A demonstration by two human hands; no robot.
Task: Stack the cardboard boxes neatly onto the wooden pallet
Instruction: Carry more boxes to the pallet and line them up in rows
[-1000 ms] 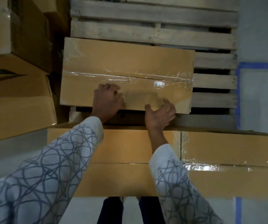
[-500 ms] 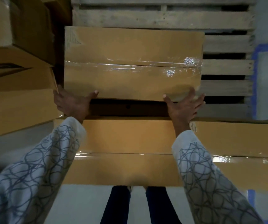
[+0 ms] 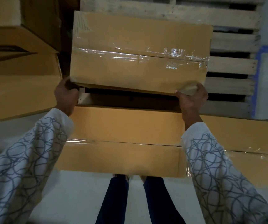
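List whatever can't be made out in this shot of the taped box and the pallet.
1. Head view: fingertips of the left hand, hidden under the near corner of the taped box; those of the right hand, blurred.
2. Whether that box rests on the wooden pallet: its own body hides the contact.
3. The stacked boxes at left: cut off by the frame edge.

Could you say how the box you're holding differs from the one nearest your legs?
The held box is gripped at its near corners by the left hand and right hand; the near box lies unheld. The held box is over the pallet; the near box lies before it. Both are taped brown cardboard.
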